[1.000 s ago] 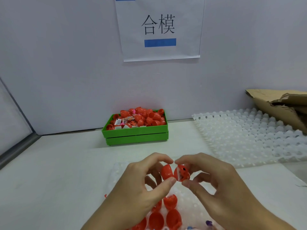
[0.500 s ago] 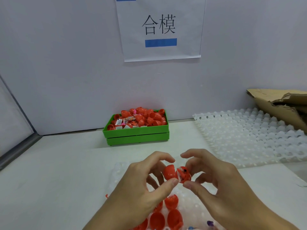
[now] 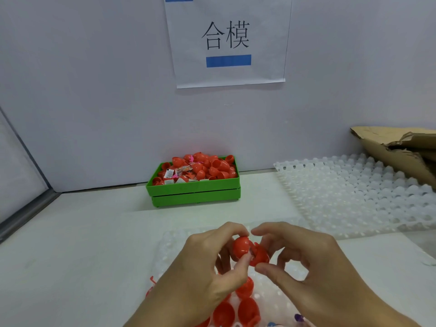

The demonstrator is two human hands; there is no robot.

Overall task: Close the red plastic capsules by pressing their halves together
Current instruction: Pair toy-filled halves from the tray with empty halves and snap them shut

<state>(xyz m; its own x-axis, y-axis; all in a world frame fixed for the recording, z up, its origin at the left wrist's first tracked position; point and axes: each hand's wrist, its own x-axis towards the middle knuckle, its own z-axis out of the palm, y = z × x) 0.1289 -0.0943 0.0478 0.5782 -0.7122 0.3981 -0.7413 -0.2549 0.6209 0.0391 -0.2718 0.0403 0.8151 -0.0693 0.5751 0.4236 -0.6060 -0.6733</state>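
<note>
Using the green bin (image 3: 193, 190) of red capsules as the landmark: the white dimpled tray (image 3: 354, 199) sits off to its right, and a second tray (image 3: 169, 246) lies nearer the person. Above that one, the left hand (image 3: 200, 263) pinches one half (image 3: 240, 246) while the right hand (image 3: 313, 263) pinches the other half (image 3: 259, 257). The halves touch at a slant, seam not shut, axis running roughly hand to hand, so I'd guess squeezing inward should close it.
</note>
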